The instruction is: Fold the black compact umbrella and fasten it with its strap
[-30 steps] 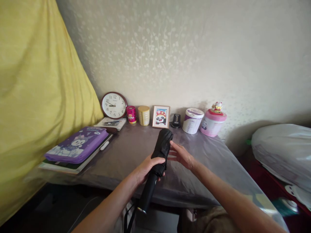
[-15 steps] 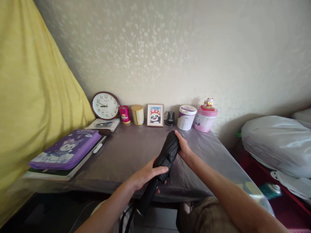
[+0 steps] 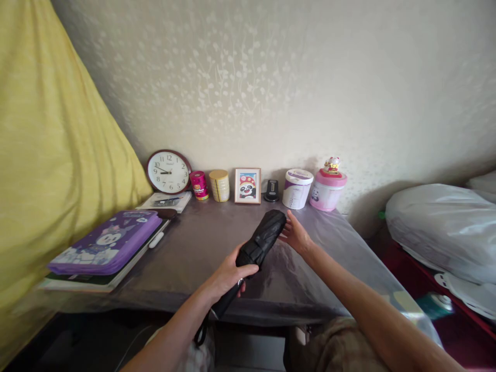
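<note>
A folded black umbrella [image 3: 265, 236] is held at a slant above the front of the table, its far end pointing up and to the right. My left hand [image 3: 233, 268] wraps round its lower part, thumb across the top, close to the handle [image 3: 227, 299]. A black wrist strap [image 3: 201, 331] hangs from the handle's end. Beside the umbrella's far end is my right hand [image 3: 296, 233], its fingers apart and extended; whether the fingertips touch the fabric I cannot tell.
A clock [image 3: 169, 171], tins, a picture frame [image 3: 247, 186] and tubs [image 3: 297, 189] line the wall. At left, a purple case [image 3: 104, 243] lies on books beside a yellow curtain [image 3: 58, 144]. A white plastic bag [image 3: 442, 227] sits at right of the table [image 3: 186, 258].
My right hand has loosened from the umbrella's far end and opened. The umbrella has tilted lower and its handle has shifted up and left, still in my left hand.
</note>
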A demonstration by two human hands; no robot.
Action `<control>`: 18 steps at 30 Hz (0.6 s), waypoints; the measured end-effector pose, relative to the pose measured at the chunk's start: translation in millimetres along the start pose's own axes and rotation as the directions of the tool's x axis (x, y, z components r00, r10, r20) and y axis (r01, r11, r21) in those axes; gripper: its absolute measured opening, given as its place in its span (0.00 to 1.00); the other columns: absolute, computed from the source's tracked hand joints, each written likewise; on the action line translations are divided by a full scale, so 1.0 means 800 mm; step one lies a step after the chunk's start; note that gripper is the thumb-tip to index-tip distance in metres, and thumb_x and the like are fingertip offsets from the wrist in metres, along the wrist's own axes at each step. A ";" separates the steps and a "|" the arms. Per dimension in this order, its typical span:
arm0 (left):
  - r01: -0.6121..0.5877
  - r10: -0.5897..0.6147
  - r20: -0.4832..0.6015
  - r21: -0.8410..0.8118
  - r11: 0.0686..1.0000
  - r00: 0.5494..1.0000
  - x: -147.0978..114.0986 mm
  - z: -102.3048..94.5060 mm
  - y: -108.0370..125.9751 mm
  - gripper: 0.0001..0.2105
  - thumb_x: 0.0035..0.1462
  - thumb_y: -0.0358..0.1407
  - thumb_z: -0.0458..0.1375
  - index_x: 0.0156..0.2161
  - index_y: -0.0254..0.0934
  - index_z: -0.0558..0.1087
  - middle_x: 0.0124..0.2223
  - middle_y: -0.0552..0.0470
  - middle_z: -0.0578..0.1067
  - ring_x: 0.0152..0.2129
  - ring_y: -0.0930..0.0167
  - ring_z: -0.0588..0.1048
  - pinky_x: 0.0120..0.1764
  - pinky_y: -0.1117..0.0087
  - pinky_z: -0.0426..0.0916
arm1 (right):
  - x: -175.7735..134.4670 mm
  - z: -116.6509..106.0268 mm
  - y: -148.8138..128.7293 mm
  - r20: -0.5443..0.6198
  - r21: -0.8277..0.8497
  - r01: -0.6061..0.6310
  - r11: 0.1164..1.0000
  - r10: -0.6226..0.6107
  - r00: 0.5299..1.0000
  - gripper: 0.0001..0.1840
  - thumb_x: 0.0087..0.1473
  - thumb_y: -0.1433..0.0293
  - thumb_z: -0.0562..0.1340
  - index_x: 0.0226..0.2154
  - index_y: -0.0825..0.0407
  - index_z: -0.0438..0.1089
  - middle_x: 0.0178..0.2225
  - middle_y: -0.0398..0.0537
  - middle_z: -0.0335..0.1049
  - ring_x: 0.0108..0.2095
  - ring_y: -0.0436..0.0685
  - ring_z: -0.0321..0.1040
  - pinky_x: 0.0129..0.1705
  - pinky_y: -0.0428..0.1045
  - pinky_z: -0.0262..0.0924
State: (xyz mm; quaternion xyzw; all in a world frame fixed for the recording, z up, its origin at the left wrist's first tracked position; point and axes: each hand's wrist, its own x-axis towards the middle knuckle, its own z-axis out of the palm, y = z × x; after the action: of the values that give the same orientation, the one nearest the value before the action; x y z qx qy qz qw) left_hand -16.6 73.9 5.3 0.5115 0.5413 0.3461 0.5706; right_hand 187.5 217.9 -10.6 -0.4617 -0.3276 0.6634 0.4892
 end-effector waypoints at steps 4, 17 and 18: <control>0.002 -0.004 -0.074 -0.034 0.999 0.997 0.004 -0.008 0.001 0.28 0.47 0.46 0.58 0.53 0.42 0.59 0.24 0.60 0.67 0.12 0.78 0.66 0.15 0.79 0.61 | -0.001 -0.014 0.003 -0.017 -0.028 0.007 1.000 -0.008 1.000 0.05 0.49 0.67 0.61 0.29 0.51 0.65 0.33 0.48 0.70 0.35 0.52 0.69 0.36 0.49 0.64; 0.010 0.053 -0.229 0.267 0.964 0.972 0.018 0.002 -0.025 0.38 0.47 0.38 0.59 0.61 0.44 0.46 0.25 0.56 0.72 0.10 0.75 0.67 0.13 0.78 0.59 | -0.047 0.039 0.040 0.295 -0.395 0.028 0.918 0.097 0.951 0.13 0.41 0.65 0.68 0.29 0.53 0.67 0.27 0.44 0.70 0.27 0.50 0.69 0.26 0.45 0.66; 0.006 0.063 -0.229 0.289 0.957 0.971 0.019 0.001 -0.028 0.38 0.47 0.38 0.59 0.61 0.44 0.45 0.26 0.55 0.73 0.10 0.75 0.67 0.14 0.77 0.59 | -0.048 0.040 0.041 0.288 -0.406 0.028 0.914 0.099 0.953 0.14 0.40 0.66 0.68 0.30 0.53 0.67 0.27 0.43 0.70 0.27 0.50 0.69 0.26 0.45 0.66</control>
State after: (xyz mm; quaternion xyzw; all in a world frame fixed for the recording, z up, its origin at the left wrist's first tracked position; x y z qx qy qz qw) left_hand -16.3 83.0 -20.3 0.5517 0.6424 0.3303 0.4169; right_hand 149.6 171.5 -16.9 -0.4519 -0.5204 0.6526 0.3148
